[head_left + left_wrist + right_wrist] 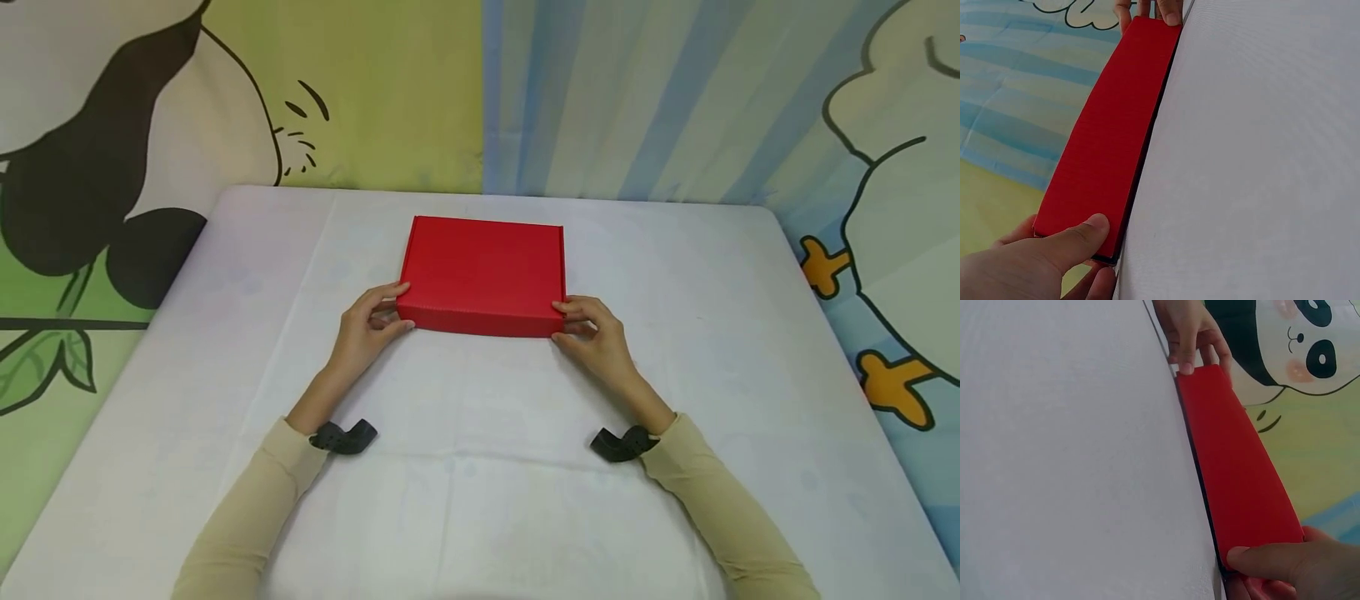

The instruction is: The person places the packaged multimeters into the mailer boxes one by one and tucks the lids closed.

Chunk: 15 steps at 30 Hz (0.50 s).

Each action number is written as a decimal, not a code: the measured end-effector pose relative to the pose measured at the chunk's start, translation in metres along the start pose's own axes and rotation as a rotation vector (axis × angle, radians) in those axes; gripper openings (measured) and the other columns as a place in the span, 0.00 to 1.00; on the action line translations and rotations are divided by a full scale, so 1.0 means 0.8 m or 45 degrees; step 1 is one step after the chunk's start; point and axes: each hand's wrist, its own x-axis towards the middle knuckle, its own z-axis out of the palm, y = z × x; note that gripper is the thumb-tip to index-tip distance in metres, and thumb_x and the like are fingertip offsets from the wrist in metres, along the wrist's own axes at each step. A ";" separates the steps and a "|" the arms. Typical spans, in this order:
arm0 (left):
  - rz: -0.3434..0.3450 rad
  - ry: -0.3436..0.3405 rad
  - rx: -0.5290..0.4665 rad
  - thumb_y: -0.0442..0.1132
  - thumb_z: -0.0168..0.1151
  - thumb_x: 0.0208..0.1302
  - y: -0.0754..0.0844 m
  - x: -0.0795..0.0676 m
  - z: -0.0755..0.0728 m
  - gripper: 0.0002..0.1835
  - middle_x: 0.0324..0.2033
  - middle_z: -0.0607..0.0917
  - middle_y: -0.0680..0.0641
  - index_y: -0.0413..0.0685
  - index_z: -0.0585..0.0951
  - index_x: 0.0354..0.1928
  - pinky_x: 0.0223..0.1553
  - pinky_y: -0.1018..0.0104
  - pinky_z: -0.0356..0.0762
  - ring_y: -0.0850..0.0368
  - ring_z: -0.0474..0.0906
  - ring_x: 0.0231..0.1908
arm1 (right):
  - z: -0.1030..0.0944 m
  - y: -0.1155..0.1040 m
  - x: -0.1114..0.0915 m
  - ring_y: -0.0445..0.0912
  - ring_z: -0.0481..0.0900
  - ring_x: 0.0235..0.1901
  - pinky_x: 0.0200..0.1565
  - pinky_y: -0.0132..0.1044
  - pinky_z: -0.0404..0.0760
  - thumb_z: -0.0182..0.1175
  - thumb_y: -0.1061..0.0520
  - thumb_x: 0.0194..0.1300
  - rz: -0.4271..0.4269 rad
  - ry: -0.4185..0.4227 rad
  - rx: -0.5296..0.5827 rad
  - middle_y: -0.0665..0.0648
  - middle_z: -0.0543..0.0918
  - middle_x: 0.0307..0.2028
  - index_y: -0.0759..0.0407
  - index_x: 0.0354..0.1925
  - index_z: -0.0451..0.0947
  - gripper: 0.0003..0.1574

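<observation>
A flat red box point(483, 267) with its lid down lies on the white-covered table, toward the far side. My left hand point(363, 327) grips its near left corner, the thumb on the front face and a fingertip at the top edge. At the near right corner my right hand point(596, 337) holds it the same way. In the left wrist view the box's front face point(1110, 131) runs away from the left thumb point(1088, 240). The right wrist view shows the right thumb point(1254, 559) pressed on that face point(1235, 462). What the box contains is hidden.
The white tablecloth point(480, 500) spreads around the box, with faint creases. Behind the table hang cartoon-printed curtains point(390, 100), and similar prints flank both sides. A black wrist mount point(345, 437) sits on the left wrist, another point(624, 444) on the right.
</observation>
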 end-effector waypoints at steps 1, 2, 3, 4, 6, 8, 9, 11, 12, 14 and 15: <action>0.004 -0.007 0.001 0.24 0.68 0.48 -0.002 0.001 0.000 0.30 0.56 0.74 0.36 0.37 0.73 0.58 0.34 0.70 0.79 0.39 0.79 0.47 | -0.001 0.003 0.001 0.53 0.78 0.39 0.43 0.57 0.78 0.64 0.80 0.45 0.002 -0.011 0.013 0.74 0.72 0.51 0.78 0.47 0.74 0.27; 0.007 -0.013 0.000 0.24 0.68 0.49 -0.003 0.001 0.000 0.31 0.56 0.74 0.35 0.37 0.73 0.58 0.34 0.69 0.79 0.39 0.79 0.48 | -0.002 0.006 0.003 0.52 0.78 0.40 0.43 0.56 0.78 0.64 0.80 0.45 0.004 -0.024 0.022 0.74 0.72 0.51 0.78 0.48 0.74 0.27; 0.009 -0.021 0.002 0.24 0.67 0.49 -0.005 0.002 0.001 0.31 0.56 0.74 0.35 0.37 0.73 0.58 0.35 0.69 0.79 0.39 0.78 0.48 | -0.004 0.009 0.005 0.51 0.78 0.41 0.43 0.54 0.79 0.63 0.79 0.46 0.012 -0.044 0.037 0.73 0.72 0.52 0.78 0.48 0.74 0.27; 0.007 -0.029 0.001 0.24 0.67 0.50 -0.008 0.004 0.001 0.31 0.57 0.73 0.35 0.37 0.72 0.59 0.35 0.69 0.79 0.38 0.78 0.48 | -0.007 0.012 0.007 0.50 0.78 0.41 0.43 0.52 0.80 0.63 0.79 0.47 0.016 -0.068 0.049 0.73 0.72 0.52 0.77 0.49 0.74 0.27; -0.019 -0.063 -0.005 0.26 0.66 0.52 -0.014 0.006 0.003 0.31 0.58 0.72 0.36 0.39 0.71 0.60 0.36 0.70 0.79 0.39 0.77 0.50 | -0.013 0.024 0.010 0.49 0.78 0.42 0.45 0.43 0.82 0.62 0.77 0.50 0.043 -0.135 0.085 0.70 0.71 0.54 0.75 0.51 0.73 0.27; -0.049 -0.115 0.004 0.31 0.65 0.56 -0.025 0.010 0.004 0.30 0.59 0.71 0.38 0.43 0.70 0.62 0.36 0.71 0.78 0.41 0.76 0.51 | -0.022 0.035 0.014 0.50 0.78 0.45 0.48 0.34 0.80 0.61 0.74 0.54 0.083 -0.212 0.107 0.68 0.70 0.56 0.72 0.54 0.72 0.26; -0.072 -0.152 0.023 0.34 0.64 0.58 -0.029 0.014 0.003 0.29 0.60 0.70 0.40 0.45 0.69 0.63 0.37 0.71 0.77 0.43 0.76 0.52 | -0.026 0.039 0.016 0.51 0.78 0.46 0.48 0.31 0.80 0.60 0.72 0.57 0.117 -0.246 0.119 0.66 0.70 0.58 0.70 0.56 0.72 0.26; -0.119 -0.227 0.060 0.42 0.61 0.62 -0.035 0.023 0.000 0.27 0.62 0.67 0.44 0.50 0.69 0.63 0.40 0.68 0.77 0.46 0.74 0.54 | -0.035 0.046 0.022 0.52 0.76 0.51 0.48 0.30 0.79 0.59 0.65 0.62 0.202 -0.286 0.116 0.62 0.68 0.61 0.63 0.60 0.70 0.27; -0.135 -0.265 0.098 0.46 0.60 0.62 -0.036 0.030 -0.002 0.27 0.64 0.65 0.45 0.53 0.68 0.64 0.42 0.65 0.78 0.48 0.73 0.55 | -0.041 0.048 0.026 0.54 0.75 0.54 0.50 0.33 0.79 0.58 0.63 0.63 0.239 -0.295 0.105 0.60 0.67 0.62 0.60 0.61 0.68 0.28; -0.154 -0.332 0.195 0.54 0.56 0.63 -0.033 0.047 -0.008 0.29 0.66 0.60 0.48 0.57 0.66 0.65 0.49 0.56 0.77 0.48 0.69 0.58 | -0.052 0.045 0.036 0.55 0.70 0.60 0.53 0.42 0.78 0.57 0.57 0.65 0.324 -0.294 0.048 0.56 0.64 0.65 0.54 0.64 0.65 0.30; -0.167 -0.360 0.240 0.57 0.54 0.63 -0.030 0.058 -0.011 0.30 0.68 0.57 0.49 0.58 0.65 0.66 0.53 0.51 0.74 0.48 0.67 0.60 | -0.057 0.043 0.042 0.56 0.67 0.62 0.55 0.47 0.76 0.58 0.55 0.65 0.360 -0.291 0.017 0.55 0.63 0.67 0.52 0.65 0.64 0.31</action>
